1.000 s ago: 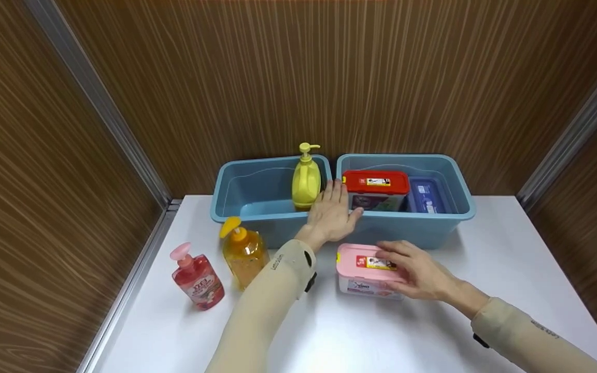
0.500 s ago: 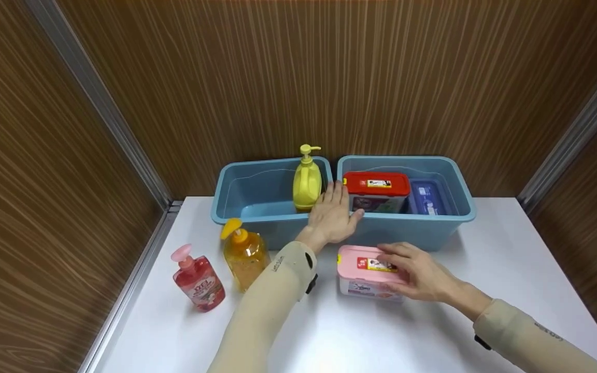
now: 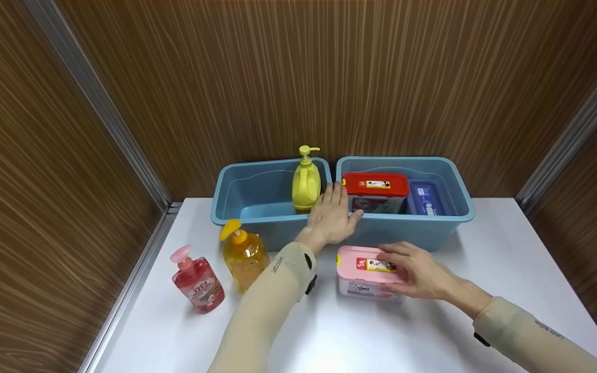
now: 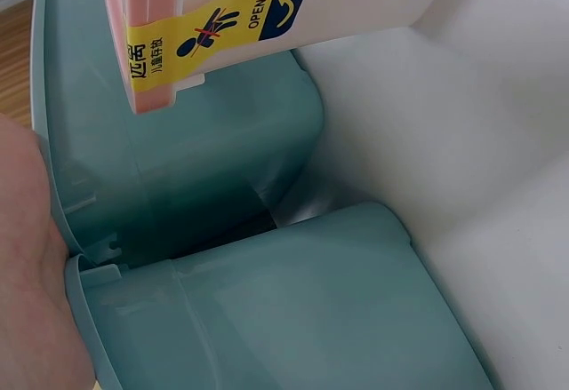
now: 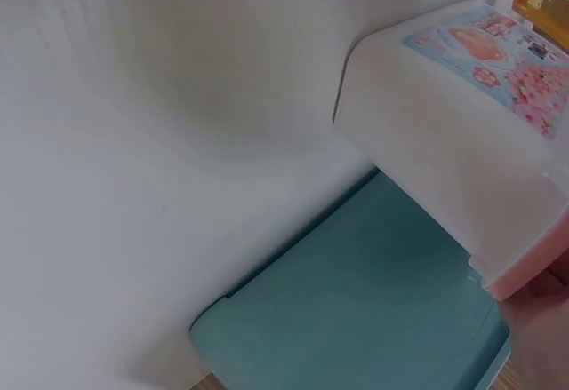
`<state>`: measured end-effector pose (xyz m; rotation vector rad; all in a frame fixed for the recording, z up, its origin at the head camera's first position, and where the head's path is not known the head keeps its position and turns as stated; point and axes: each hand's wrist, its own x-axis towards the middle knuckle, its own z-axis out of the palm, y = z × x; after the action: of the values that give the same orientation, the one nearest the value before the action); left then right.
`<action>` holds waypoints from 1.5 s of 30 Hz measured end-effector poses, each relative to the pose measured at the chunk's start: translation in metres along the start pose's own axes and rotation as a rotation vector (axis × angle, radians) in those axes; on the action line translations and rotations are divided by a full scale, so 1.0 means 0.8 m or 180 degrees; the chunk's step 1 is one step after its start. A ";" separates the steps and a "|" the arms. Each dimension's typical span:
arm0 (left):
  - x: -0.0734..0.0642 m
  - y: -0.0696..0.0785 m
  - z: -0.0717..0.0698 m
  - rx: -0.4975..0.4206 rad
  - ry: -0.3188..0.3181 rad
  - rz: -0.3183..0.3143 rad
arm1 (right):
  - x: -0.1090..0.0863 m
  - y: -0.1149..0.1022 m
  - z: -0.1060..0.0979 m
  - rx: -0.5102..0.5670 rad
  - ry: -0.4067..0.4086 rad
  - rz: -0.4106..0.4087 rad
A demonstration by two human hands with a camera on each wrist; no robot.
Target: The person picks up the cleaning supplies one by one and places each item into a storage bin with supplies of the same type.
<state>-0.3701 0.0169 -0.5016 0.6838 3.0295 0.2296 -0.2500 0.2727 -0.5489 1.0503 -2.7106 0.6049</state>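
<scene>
A laundry pod box with a pink lid and white body stands on the table in front of the right bin. My right hand grips the right end of its lid, fingers over the top and thumb at the near edge. In the left wrist view, the box's yellow "OPEN" label shows at one end. My left hand lies with straight fingers across the rims where the left blue bin and right blue bin meet. Its thumb points toward the right bin.
A yellow pump bottle stands in the left bin. The right bin holds a red-lidded box and a blue-lidded box. An orange pump bottle and a red pump bottle stand left of my left forearm. Wood-patterned panels enclose the table.
</scene>
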 end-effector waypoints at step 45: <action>0.000 -0.001 -0.001 0.0017 -0.0003 0.0011 | -0.009 0.000 -0.013 -0.0244 0.0069 -0.0146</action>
<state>-0.3702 0.0163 -0.5007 0.6893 3.0294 0.2214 -0.2444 0.2811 -0.5418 1.0773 -2.6605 0.4977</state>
